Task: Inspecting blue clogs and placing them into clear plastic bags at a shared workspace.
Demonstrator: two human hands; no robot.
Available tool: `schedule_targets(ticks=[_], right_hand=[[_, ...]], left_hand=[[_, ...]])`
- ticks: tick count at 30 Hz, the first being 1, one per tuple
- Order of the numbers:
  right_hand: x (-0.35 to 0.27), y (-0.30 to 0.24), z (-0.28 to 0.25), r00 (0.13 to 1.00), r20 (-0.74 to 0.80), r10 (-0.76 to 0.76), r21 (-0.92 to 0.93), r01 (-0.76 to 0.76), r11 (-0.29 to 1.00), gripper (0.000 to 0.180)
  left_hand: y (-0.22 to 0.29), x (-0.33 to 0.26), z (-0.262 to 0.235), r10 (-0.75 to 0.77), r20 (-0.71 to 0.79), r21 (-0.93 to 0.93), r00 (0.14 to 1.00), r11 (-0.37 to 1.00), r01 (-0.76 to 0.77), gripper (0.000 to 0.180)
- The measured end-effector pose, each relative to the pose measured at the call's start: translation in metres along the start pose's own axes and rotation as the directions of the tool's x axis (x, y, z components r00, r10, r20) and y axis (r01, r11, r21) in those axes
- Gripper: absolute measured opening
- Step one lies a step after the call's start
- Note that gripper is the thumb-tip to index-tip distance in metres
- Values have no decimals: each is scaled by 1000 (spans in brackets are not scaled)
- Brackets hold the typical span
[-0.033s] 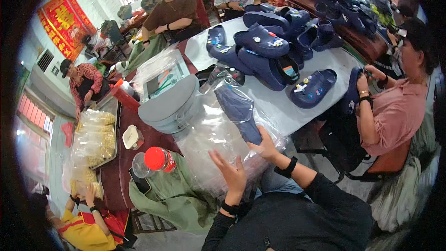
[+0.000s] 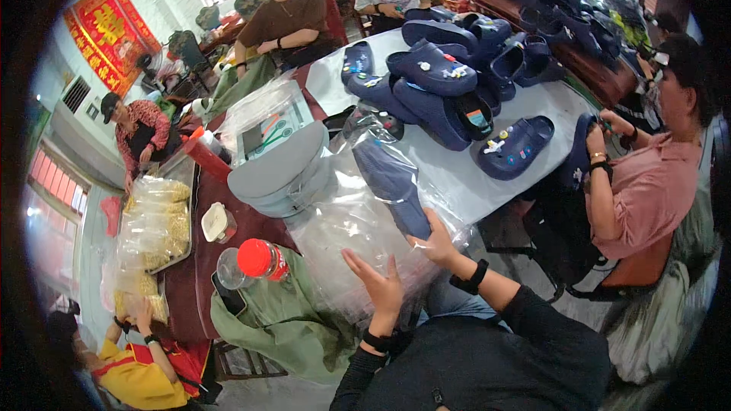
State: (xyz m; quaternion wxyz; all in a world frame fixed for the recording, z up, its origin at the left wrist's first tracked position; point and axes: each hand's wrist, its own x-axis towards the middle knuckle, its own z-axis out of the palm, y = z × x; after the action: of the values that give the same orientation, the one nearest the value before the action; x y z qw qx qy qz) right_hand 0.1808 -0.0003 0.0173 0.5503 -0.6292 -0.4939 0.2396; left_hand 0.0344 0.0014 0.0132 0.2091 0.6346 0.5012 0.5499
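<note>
A navy clog (image 2: pixel 384 175) lies partly inside a clear plastic bag (image 2: pixel 419 167), its ribbed sole facing up. My right hand (image 2: pixel 435 240) grips the near end of the clog, thumb along its edge. Palm turned inward, my left hand (image 2: pixel 378 285) hovers with fingers apart above a stack of clear plastic bags (image 2: pixel 335 228), holding nothing. Beyond the bagged clog, a heap of navy clogs (image 2: pixel 445 68) with small charms covers the white tabletop (image 2: pixel 449 175). One decorated clog (image 2: pixel 516 148) stands by itself nearer to me.
Grey round-topped containers (image 2: pixel 278 164) stand left of the bags. A red-lidded jar (image 2: pixel 255 259), a white-lidded tub (image 2: pixel 218 224) and green cloth (image 2: pixel 289 320) are nearer. At the right, a person in pink (image 2: pixel 640 190) handles another clog; at lower left, a person in yellow (image 2: pixel 145 373) handles filled bags.
</note>
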Motion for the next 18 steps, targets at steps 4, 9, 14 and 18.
schedule_targets(ticks=[4,9,14,18], right_hand=[[-19,7,6,999,-3,41,141,-40,989,53],[-6,18,13,1000,-15,6,78,-5,997,62],[15,10,16,998,-36,48,202,-40,979,55],[18,7,3,995,56,78,211,-88,974,60]], left_hand=[[-6,-3,-10,-429,289,-219,856,841,495,63],[-26,1,-2,-311,452,71,836,947,314,51],[-25,-2,-11,-332,348,-102,877,916,388,45],[9,17,-26,-306,439,118,845,952,283,41]])
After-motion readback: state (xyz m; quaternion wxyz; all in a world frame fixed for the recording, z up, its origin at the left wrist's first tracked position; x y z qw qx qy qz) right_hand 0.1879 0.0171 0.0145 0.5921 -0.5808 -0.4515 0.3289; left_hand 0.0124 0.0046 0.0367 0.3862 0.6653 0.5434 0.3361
